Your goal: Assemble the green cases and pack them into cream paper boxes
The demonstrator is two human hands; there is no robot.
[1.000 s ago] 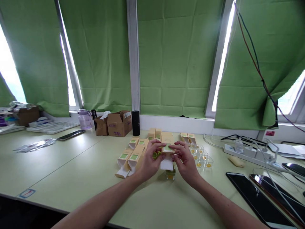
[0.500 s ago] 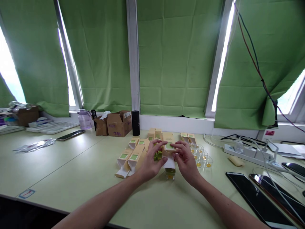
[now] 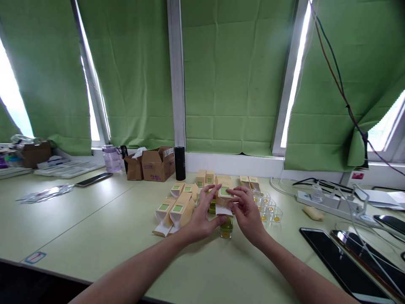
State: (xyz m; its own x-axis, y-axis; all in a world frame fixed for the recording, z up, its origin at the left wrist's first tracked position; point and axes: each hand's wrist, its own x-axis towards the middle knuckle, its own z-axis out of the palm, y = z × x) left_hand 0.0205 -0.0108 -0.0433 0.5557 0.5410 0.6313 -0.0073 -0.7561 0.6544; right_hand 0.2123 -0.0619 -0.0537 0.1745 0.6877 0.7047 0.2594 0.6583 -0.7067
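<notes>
Left hand (image 3: 205, 217), part open, touches the beige box (image 3: 224, 199) the right hand (image 3: 248, 211) pinches.

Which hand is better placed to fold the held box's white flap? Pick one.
Probably the left hand: its thumb sits by the flap's lower edge, while the right hand's fingers are on the box's right side.

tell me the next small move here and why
Probably bring the left hand to the green jar: it shows just below the white flap of the box, near the left thumb, while the right hand holds the box.
</notes>
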